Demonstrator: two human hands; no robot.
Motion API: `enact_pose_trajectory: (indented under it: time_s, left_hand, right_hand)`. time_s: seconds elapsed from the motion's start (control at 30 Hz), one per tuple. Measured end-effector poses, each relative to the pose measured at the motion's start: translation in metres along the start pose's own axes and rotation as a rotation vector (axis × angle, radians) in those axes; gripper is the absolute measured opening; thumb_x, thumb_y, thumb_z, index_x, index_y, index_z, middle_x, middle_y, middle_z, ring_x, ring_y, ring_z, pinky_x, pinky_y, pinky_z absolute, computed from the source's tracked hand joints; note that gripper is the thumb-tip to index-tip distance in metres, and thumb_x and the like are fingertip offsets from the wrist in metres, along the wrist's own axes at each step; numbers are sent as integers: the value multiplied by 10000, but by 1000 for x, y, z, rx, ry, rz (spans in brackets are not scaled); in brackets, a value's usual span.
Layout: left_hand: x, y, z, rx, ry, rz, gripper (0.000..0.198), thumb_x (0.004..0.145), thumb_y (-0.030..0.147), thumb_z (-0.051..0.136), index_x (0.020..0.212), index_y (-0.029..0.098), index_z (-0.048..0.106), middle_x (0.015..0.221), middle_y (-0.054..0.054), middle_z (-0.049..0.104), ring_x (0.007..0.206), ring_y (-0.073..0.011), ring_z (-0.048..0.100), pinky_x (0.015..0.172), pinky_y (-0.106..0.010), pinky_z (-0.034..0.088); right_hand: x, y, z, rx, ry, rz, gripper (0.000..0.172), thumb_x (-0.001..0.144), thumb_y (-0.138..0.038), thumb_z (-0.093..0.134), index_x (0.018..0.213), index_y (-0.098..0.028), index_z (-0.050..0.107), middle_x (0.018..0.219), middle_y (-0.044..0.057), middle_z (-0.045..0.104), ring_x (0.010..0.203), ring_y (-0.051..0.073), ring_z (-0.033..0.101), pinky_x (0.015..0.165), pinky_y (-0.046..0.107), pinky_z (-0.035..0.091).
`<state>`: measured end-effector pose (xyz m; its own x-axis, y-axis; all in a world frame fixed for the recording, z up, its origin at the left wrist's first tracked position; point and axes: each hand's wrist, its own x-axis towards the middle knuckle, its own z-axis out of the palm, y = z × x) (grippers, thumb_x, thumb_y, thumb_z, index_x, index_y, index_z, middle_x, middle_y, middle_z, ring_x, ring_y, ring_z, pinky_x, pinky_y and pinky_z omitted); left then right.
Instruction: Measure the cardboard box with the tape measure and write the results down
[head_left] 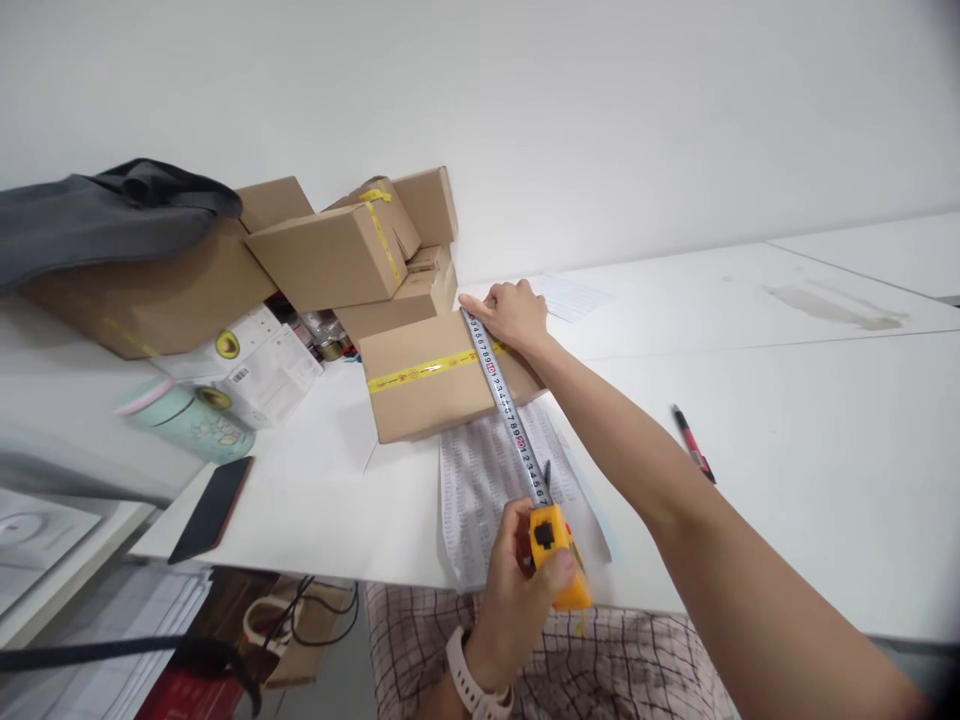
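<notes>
Nearest the camera, reaching in from the lower right corner with a bare right arm (720, 570). At far left, dark grey cloth (112, 230) over a large brown cardboard box (187, 290). Just below, a mint-green bottle with a pink lid (202, 425), and by the edge of a long white table (787, 430), a flat dark slab with a reddish-brown rim (210, 510). Next, a white carton printed with avocado halves (262, 375), then a heap of brown cardboard cartons (322, 260) near the wall.

Toward the middle, a brown cardboard box banded with yellow printed tape (435, 402), on the table, over the far end of a creased white sheet of small print (472, 500). Across that box, a silver metal blade with black and red numbers (504, 400), running down to a yellow plastic tape-measure case (559, 542). Gripping the case between thumb and fingers with the left hand (510, 600). Pressing the thumb of the right hand (517, 308) on the blade's far end, at the box's far edge, fingers curled; impossible to tell whether pinching the metal. Well to the right, a slim red-and-black pen (694, 445).
</notes>
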<state>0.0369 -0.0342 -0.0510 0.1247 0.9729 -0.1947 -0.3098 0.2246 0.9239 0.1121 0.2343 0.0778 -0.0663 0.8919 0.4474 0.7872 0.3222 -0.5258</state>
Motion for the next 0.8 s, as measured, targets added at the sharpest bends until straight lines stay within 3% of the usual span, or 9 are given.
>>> enact_pose_trajectory:
  time_s: [0.13,0.23,0.3,0.37,0.43,0.47,0.57,0.63,0.8]
  left_hand:
    - [-20,12,-13,-21,-44,-34,571,710,516,832,1167,278,587,1079,-74,666,906,-231,649,780,-351,549]
    - [-46,28,-34,-10,8,46,690,640,608,831,1210,292,604,1300,-120,624,951,-299,669,719,-384,574]
    - [-58,42,-52,111,153,241,677,641,598,821,1219,315,610,1482,-100,514,1013,-319,656,697,-380,584]
    - [-58,56,-73,264,367,426,571,697,473,798,1216,336,605,1561,-52,436,1087,-295,621,707,-337,582]
    - [-49,67,-93,333,517,480,520,724,360,751,1219,328,595,1541,-32,460,1132,-258,588,732,-283,567]
    - [-41,70,-102,319,536,474,525,715,349,739,1218,309,594,1492,-39,507,1128,-247,585,749,-270,561]
    - [-14,72,-123,212,491,420,562,656,395,749,1176,245,598,1192,-55,645,947,-213,625,726,-266,553]
    - [1,71,-131,190,469,414,541,642,379,748,1140,234,598,1034,-25,644,842,-182,616,705,-257,539]
    - [37,76,-139,239,377,552,491,687,392,766,1117,238,588,976,3,602,828,-154,596,720,-234,500]
  right_hand:
    - [-2,1,-1,2,-4,3,757,989,-686,167,919,-166,712,1082,204,699,1197,380,525,925,527,456]
    - [-6,1,-5,-24,-17,-7,761,995,-681,154,962,-167,715,1128,196,688,1212,379,516,921,512,461]
    - [-11,1,-11,-41,-30,-15,727,988,-694,214,972,-171,718,1138,186,682,1194,370,526,923,492,460]
    - [-19,3,-19,-39,-33,-7,699,980,-702,258,987,-177,720,1162,176,666,1152,353,553,921,467,458]
    - [-31,7,-26,-24,-19,21,667,968,-711,300,1017,-190,714,1197,164,646,1086,331,588,912,444,453]
    - [-38,9,-30,-17,-11,38,652,964,-713,315,1032,-197,707,1202,156,642,1053,320,602,906,434,451]
    - [-61,16,-38,-5,-8,69,649,967,-714,295,1059,-204,686,1139,135,664,1001,299,616,880,408,447]
    - [-74,19,-42,-10,-3,67,679,976,-714,237,1086,-205,673,1107,124,673,1011,296,613,872,402,445]
    - [-91,15,-38,-36,109,34,717,985,-707,124,1189,-235,625,1211,96,636,1120,286,582,928,415,440]
